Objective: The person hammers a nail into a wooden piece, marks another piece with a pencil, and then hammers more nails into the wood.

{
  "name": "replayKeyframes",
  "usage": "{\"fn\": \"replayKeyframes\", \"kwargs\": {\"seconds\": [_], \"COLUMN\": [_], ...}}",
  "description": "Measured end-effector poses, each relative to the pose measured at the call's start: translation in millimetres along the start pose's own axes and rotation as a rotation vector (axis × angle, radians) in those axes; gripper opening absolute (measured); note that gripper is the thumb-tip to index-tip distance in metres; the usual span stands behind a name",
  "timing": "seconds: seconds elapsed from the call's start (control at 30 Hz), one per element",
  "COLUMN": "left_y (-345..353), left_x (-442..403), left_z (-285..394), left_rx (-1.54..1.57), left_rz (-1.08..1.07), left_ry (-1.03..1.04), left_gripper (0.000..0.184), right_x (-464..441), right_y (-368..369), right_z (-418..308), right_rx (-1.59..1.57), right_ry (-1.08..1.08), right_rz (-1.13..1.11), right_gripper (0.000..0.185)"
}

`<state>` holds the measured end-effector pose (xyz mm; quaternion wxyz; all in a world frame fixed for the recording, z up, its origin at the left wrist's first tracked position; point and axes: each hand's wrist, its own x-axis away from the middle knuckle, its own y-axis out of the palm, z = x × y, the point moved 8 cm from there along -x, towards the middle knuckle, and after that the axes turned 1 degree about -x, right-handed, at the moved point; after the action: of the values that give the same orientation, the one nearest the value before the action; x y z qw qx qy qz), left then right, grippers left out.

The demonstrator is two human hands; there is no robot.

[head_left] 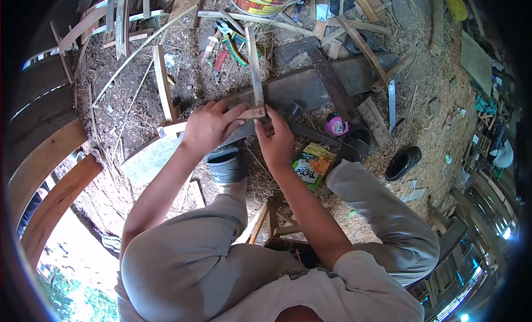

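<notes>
My left hand [213, 124] is closed on a wooden frame [255, 67], its fingers over the short crosspiece near the corner. One slat of the frame points away from me, and another upright piece [162, 83] stands at its left end. At the right side of the same corner, my right hand [275, 138] pinches the joint between thumb and fingers. Beneath the frame lies a wide grey board [305, 89]. A hammer [297, 107] rests just right of my right hand.
Pliers [233, 42] with green handles lie beyond the frame. A pink tape measure [336, 124], a green packet [313, 165] and a loose black shoe [403, 163] are to the right. A bucket [266, 3] stands at the far edge among wood scraps.
</notes>
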<state>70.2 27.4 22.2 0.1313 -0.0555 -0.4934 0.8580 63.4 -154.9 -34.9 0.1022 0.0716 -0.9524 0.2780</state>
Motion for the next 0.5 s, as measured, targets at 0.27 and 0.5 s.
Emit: {"fn": "replayKeyframes", "kwargs": {"seconds": [0.27,0.5], "left_y": [4.9,6.7], "left_x": [-0.4,1.5], "left_z": [-1.4,-3.2], "left_rx": [-0.029,-0.040], "left_rz": [-0.031,-0.021], "left_ry": [-0.017,-0.023], "left_gripper": [0.038,0.038], "right_x": [1.0,2.3], "right_y": [1.5,2.4], "right_z": [2.7,8.3], "right_rx": [0.001,-0.008], "right_ry": [-0.003,0.021], "right_rz": [-0.004,-0.019], "right_gripper": [0.044,0.044]}}
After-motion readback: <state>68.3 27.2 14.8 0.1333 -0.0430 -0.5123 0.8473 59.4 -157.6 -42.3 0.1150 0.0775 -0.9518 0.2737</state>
